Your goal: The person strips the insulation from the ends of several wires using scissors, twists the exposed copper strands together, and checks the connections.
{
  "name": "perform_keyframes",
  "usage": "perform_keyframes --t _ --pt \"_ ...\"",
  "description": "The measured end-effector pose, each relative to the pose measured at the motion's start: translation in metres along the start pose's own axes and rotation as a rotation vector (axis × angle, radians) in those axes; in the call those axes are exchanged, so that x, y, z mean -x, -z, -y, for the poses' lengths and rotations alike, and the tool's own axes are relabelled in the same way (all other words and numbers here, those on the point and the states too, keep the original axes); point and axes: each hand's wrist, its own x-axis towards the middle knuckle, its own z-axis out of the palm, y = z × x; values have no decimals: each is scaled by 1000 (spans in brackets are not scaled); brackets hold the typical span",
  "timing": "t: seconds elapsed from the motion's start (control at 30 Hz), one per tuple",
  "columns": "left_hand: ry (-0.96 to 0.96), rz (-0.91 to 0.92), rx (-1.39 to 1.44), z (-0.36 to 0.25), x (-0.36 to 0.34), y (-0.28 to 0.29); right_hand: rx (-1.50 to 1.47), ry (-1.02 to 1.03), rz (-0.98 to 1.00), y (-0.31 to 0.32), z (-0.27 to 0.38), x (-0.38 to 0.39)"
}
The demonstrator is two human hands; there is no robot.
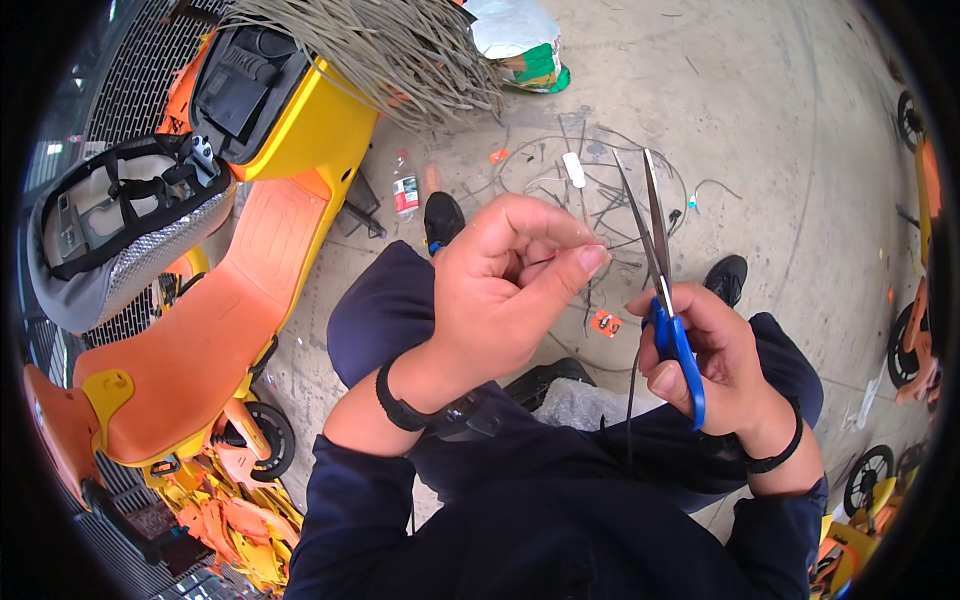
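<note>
My right hand (705,345) grips a pair of scissors (678,350) by the blue handles. The blades point away from me and stand slightly apart, with nothing between them. To their left, my left hand (515,290) is closed in a pinch, thumb against the forefinger. Whatever the pinch holds is hidden or too small to make out. A thin dark cable (631,410) hangs between my legs, beside the right hand. Beyond both hands, loose wires and cut ends (610,190) lie scattered on the concrete floor, along with a white tag-like piece (573,170).
At left stands a yellow and orange scooter-like vehicle (270,240), a grey-black basket (130,230) beside it. A bundle of grey cables (390,50) rests across its far end, near a white-green bag (520,45). A plastic bottle (405,188) and an orange label (605,323) are on the floor.
</note>
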Motion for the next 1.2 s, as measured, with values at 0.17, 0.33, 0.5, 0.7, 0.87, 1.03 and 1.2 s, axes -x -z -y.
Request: perform_keyframes --t 0.17,0.33,0.5,0.7,0.87,1.03,1.2 --pt "-1 17 -23 1 1 0 62 25 -52 -1 -5 1" --pt "-12 34 -62 1 2 2 176 81 -86 0 -7 1" --pt "1 15 -64 -1 2 4 458 245 -135 0 1 -3" --pt "-44 4 2 3 4 6 707 384 -165 3 -1 -3" --pt "-79 9 76 3 3 6 551 307 -145 4 6 -3" --pt "-106 27 101 0 4 6 575 260 -50 7 11 -5" --pt "-118 59 102 -1 4 6 611 316 -75 4 10 -6"
